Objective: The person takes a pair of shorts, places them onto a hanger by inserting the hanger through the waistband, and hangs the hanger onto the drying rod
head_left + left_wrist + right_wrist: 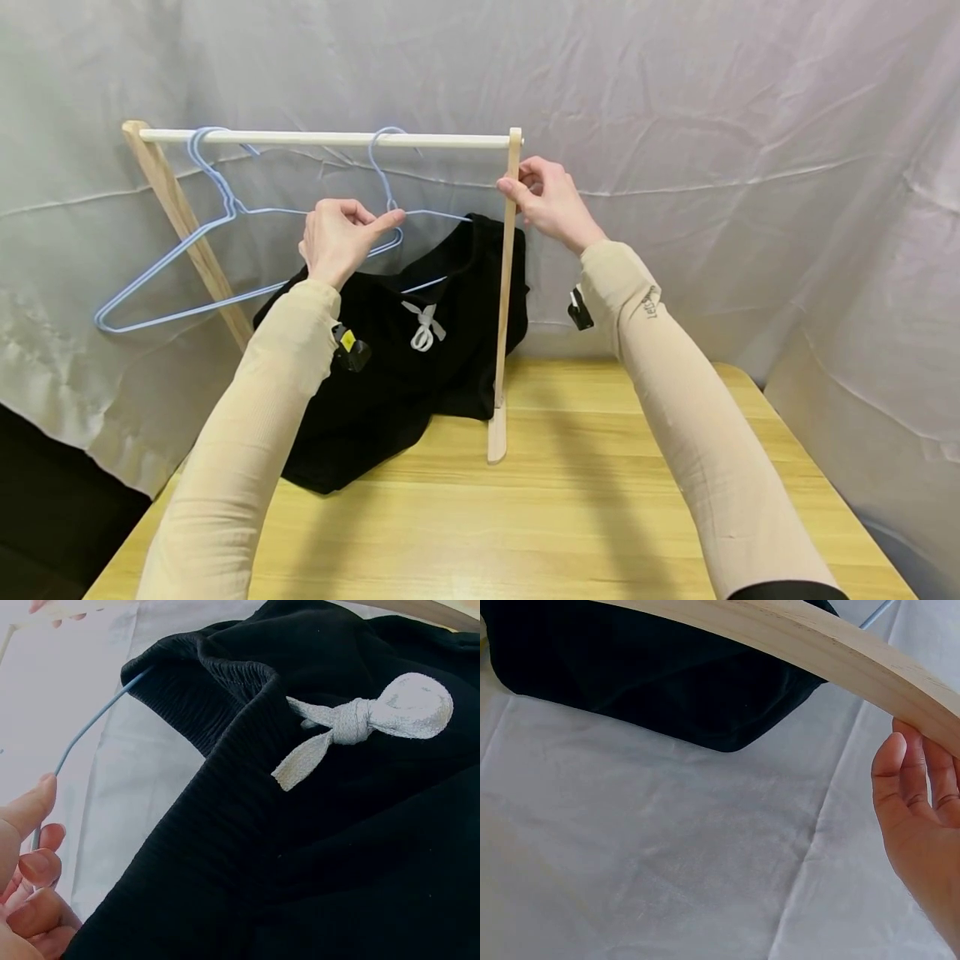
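Note:
Black shorts [375, 358] with a white drawstring [352, 724] tied in a bow hang on a blue hanger [438, 214]. The hanger's hook is over the white rail [315, 139] of a small clothes rack. My left hand [333, 242] pinches this hanger's wire near the neck, above the waistband; thumb and fingers meet around it in the left wrist view. At the rack's right wooden upright [507, 283], my right hand [551, 200] grips near the top, thumb in front. In the right wrist view its fingertips touch the wood's edge.
More blue hangers [150, 292] hang together on the rail's left part, beside the left wooden upright [183, 208]. The rack's right foot [497, 433] stands on a wooden table [585, 500]. Grey cloth [712, 125] hangs behind and along the right.

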Tool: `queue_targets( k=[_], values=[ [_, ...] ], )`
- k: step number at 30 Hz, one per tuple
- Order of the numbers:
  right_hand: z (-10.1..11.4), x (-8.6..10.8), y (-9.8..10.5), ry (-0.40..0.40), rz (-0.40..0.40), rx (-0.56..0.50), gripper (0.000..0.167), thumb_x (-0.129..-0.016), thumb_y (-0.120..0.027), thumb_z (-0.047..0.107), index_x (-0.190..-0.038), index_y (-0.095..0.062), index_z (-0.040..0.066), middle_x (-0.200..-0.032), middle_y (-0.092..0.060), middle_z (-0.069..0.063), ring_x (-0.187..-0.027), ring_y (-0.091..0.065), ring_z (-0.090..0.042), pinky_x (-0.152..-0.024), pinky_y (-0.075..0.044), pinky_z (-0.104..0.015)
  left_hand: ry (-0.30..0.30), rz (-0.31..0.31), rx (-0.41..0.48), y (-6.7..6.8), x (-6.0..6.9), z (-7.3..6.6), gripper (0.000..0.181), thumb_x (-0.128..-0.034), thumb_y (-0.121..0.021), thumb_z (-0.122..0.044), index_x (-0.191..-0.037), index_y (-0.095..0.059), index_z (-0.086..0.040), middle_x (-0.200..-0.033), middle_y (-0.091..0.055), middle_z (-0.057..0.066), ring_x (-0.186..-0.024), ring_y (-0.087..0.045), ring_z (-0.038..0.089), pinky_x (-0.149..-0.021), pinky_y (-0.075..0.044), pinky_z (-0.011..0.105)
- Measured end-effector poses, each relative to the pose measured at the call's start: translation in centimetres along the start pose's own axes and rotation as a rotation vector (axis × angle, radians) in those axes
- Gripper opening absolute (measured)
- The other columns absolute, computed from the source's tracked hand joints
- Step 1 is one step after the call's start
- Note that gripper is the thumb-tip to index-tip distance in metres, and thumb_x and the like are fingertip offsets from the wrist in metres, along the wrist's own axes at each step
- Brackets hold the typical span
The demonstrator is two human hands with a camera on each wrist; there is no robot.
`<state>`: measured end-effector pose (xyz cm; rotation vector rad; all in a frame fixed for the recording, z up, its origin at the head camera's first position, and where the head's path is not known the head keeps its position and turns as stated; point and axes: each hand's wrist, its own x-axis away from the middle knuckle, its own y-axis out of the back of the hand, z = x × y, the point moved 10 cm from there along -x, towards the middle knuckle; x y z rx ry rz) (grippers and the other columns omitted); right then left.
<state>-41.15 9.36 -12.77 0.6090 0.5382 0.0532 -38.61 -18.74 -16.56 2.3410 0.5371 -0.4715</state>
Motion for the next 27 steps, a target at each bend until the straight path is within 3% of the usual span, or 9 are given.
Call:
queue_targets(
  k=[7, 11, 15, 21, 24, 27],
  values=[
    [0.0, 0.0, -0.1, -0.004, 0.011, -0.010, 0.032, -0.101, -0.062, 0.024, -0.120, -0.061, -0.001, -0.106, -0.068, -0.014, -0.083, -0.063, -0.017, -0.061, -0.050, -0.017, -0.025, -0.014, -0.007, 0.1, 0.1, 0.0, 0.052, -0.0741, -0.079, -0.064, -0.074, -0.075, -0.012, -0.053, -0.049, -0.018, -0.076, -0.052, 0.016, -0.066, -0.038, 0.035],
    [0.0, -0.1, 0.0, -0.001, 0.020, -0.020, 0.033, -0.100, -0.062, 0.026, -0.120, -0.062, -0.001, -0.105, -0.069, -0.013, -0.079, -0.064, -0.011, -0.062, -0.050, -0.017, -0.094, -0.018, -0.050, 0.2, 0.1, -0.6, 0.050, -0.0784, -0.078, -0.060, -0.079, -0.078, -0.011, -0.062, -0.065, -0.005, -0.073, -0.057, 0.020, -0.064, -0.039, 0.033],
    [-0.4, 0.0, 0.1, -0.010, 0.041, -0.040, 0.038, -0.100, -0.062, 0.028, -0.128, -0.063, 0.002, -0.116, -0.069, -0.016, -0.093, -0.066, -0.014, -0.074, -0.053, -0.022, -0.189, 0.011, -0.106, 0.3, 0.4, -1.4, 0.048, -0.0862, -0.071, -0.056, -0.091, -0.080, -0.009, -0.087, -0.078, 0.010, -0.082, -0.066, 0.029, -0.076, -0.044, 0.039],
    [-0.7, 0.7, 1.0, -0.013, 0.057, -0.071, 0.050, -0.102, -0.058, 0.029, -0.145, -0.051, 0.004, -0.142, -0.059, -0.017, -0.131, -0.058, -0.026, -0.107, -0.048, -0.037, -0.266, 0.074, -0.161, 0.3, 0.8, -1.8, 0.049, -0.0953, -0.058, -0.050, -0.109, -0.076, -0.007, -0.112, -0.076, 0.013, -0.109, -0.065, 0.039, -0.100, -0.038, 0.055],
    [-0.8, 1.1, 1.6, -0.004, 0.063, -0.074, 0.048, -0.104, -0.054, 0.028, -0.144, -0.050, 0.001, -0.144, -0.058, -0.019, -0.136, -0.055, -0.028, -0.113, -0.044, -0.040, -0.285, 0.087, -0.170, 0.4, 1.0, -2.0, 0.050, -0.0978, -0.055, -0.049, -0.117, -0.072, -0.005, -0.121, -0.073, 0.015, -0.119, -0.062, 0.039, -0.107, -0.035, 0.055],
    [-1.1, 1.5, 2.2, 0.000, 0.064, -0.049, 0.048, -0.106, -0.051, 0.028, -0.143, -0.051, -0.001, -0.144, -0.058, -0.020, -0.136, -0.054, -0.029, -0.114, -0.042, -0.041, -0.297, 0.062, -0.179, 0.7, 1.3, -2.4, 0.051, -0.0984, -0.055, -0.047, -0.123, -0.068, -0.004, -0.128, -0.070, 0.016, -0.123, -0.060, 0.039, -0.110, -0.036, 0.053]
  ],
)
